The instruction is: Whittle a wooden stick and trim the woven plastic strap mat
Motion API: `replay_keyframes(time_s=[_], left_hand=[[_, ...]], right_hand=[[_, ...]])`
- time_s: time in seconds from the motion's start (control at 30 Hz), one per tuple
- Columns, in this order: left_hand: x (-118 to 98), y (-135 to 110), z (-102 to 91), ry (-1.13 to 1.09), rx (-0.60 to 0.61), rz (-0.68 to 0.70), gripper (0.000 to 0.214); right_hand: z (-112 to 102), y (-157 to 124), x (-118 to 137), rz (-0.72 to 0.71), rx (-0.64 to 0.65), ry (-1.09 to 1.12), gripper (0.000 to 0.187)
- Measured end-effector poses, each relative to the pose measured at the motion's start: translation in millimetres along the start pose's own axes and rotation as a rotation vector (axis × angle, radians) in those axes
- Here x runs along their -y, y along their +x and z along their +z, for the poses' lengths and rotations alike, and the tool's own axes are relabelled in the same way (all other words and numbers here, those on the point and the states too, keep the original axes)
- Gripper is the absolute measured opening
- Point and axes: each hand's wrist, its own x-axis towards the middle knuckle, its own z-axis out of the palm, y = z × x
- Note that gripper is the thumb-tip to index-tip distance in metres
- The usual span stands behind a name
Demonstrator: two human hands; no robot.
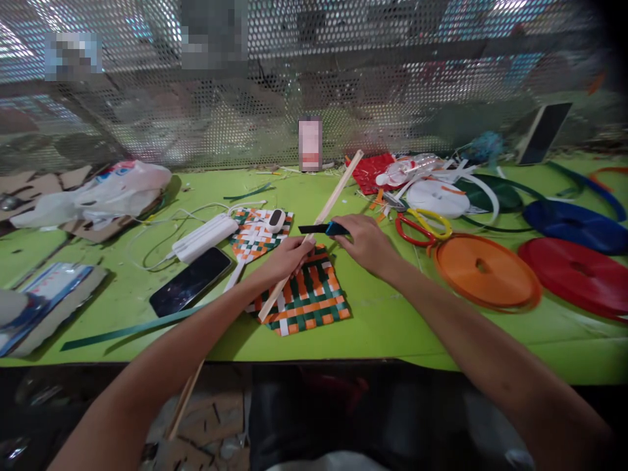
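The left hand (287, 258) is closed around one long pale wooden slat (338, 190), which slants from one o'clock to seven o'clock over a woven mat (314, 301) of green, orange and white strips, lying flat near the bench's front edge. The right hand (366, 245), at three o'clock of the left, is clamped on one blue-handled cutter (324, 229), its dark blade pointing to nine o'clock at the slat. A second woven piece (252, 239) lies at eleven o'clock. Three strap coils sit at three o'clock: orange coil (485, 271), red coil (574, 278), blue coil (569, 226).
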Motion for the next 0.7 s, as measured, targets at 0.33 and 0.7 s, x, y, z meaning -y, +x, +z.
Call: replay_keyframes(time_s=[0.33, 0.7], left_hand=[[-6.9, -3.2, 1.2, 0.06, -0.001, -0.004, 0.044], [-9.2, -2.7, 2.9, 0.08, -0.024, -0.052, 0.042]], right_hand=[[-0.3, 0.2, -2.0, -0.026, 0.047, 0.006, 0.03], [1.1, -0.1, -4.1, -0.036, 0.07, -0.007, 0.029]])
